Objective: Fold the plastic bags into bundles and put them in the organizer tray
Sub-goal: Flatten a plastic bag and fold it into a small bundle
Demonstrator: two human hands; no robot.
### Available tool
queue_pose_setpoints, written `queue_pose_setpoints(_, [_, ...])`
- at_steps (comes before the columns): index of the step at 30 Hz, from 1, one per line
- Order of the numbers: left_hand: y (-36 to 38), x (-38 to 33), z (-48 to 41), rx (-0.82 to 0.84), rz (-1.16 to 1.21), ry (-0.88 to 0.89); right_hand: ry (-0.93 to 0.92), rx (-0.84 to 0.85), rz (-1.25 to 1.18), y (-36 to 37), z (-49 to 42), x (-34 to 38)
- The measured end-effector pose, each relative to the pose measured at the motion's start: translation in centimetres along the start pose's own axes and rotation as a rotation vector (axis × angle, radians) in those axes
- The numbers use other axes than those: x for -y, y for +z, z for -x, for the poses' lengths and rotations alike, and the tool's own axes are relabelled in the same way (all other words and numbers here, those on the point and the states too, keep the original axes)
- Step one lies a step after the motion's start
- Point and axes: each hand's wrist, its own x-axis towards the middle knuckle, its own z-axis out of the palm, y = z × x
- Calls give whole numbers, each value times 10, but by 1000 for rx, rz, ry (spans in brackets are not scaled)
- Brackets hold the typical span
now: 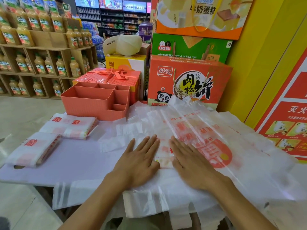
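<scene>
A pile of thin white plastic bags (207, 130) with red print lies spread across the right half of the table. My left hand (141, 156) and my right hand (189, 161) both press flat on the top bag, fingers straight, side by side near the table's front. Two folded bag bundles lie at the left: one (79, 128) near the tray, another (31, 150) closer to the table's left edge. The coral organizer tray (93, 103) with several compartments stands at the back left and holds nothing visible.
The pale lilac table top (74, 160) ends close in front of me, with bag handles (146, 201) hanging over its edge. Red and orange gift boxes (187, 80) stack behind the bags. A yellow wall (265, 63) stands to the right, juice shelves (41, 55) to the left.
</scene>
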Motion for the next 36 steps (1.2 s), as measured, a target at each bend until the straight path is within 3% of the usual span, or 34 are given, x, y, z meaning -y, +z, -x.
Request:
queue_pose_setpoints(9, [-5,0,0,22,16,-6,38,118,-118,-12,3,-12])
queue_pose_setpoints(17, [-5,4,1,3,62,102,200,-181,-287,2,22,-8])
queue_pose_setpoints(20, [-11,3,3,-8,175,49,214,-176,-206,3,21,-10])
queue_pose_setpoints(27, [-40,-13,0,35,59,-136,193,-178,-190,-1,24,-6])
queue_pose_setpoints(33, [-23,-7,19,13,66,-91,185,-213,-174,-3,27,-3])
queue_pose_setpoints(36, [-20,-3,27,10,80,-154,165,-245,-175,-4,27,1])
